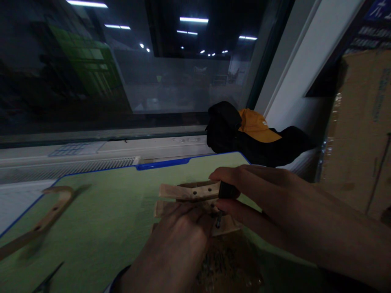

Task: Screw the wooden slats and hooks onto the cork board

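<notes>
My right hand [269, 197] pinches a small dark block-shaped piece [228, 190] between thumb and fingers; what kind it is I cannot make out. The piece sits at the right end of a pale wooden strip [175, 191] with two dark holes. Below that strip, my left hand [180, 236] curls over a second wooden strip [160, 208], fingers bent and their tips hidden. Under my right thumb, a thin metal pin or screw [218, 219] stands at a hole in a lower wooden piece [227, 226]. A brown, tape-covered block [229, 264] lies beneath.
A curved wooden piece with holes [55, 208] lies left on the green board [106, 215], near a dark pointed tool [50, 276]. Behind stand a blue clip [163, 163], a window sill [159, 147], an orange cap [256, 125] on black cloth, and a cardboard box [360, 130] at right.
</notes>
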Motion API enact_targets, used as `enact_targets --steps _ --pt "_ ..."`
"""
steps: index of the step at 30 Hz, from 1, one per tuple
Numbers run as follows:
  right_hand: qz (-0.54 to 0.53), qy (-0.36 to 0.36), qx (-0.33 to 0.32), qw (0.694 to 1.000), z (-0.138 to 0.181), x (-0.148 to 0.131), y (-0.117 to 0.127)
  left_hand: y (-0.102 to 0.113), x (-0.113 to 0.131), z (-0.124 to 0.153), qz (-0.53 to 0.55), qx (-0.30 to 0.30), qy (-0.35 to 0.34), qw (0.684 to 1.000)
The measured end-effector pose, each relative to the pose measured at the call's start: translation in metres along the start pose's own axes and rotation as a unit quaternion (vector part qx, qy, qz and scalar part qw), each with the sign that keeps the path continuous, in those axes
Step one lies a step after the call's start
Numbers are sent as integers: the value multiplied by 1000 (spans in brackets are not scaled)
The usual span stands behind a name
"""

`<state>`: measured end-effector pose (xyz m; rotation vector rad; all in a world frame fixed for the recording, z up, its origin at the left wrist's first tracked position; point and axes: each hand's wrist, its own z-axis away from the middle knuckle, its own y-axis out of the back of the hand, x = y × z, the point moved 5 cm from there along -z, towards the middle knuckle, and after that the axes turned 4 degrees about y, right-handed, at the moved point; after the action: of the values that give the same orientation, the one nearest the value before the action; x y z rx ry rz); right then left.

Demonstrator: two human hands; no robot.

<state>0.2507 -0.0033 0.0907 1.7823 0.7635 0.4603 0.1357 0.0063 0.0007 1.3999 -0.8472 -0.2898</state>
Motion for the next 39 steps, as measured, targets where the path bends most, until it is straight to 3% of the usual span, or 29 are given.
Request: enact_targets --steps 6,11,21,39 --pt "-6 -1 -14 1000 1 1 -2 3 1 1 16 -6 19 1000" --pt "-3 14 2 1000 6 2 -3 17 -3 -2 105 46 72 991" --pt "12 34 41 998 1 1 -2 30 -8 -1 322 136 124 929" --pt "6 38 39 998 2 1 -3 34 -5 -2 298 157 106 936"
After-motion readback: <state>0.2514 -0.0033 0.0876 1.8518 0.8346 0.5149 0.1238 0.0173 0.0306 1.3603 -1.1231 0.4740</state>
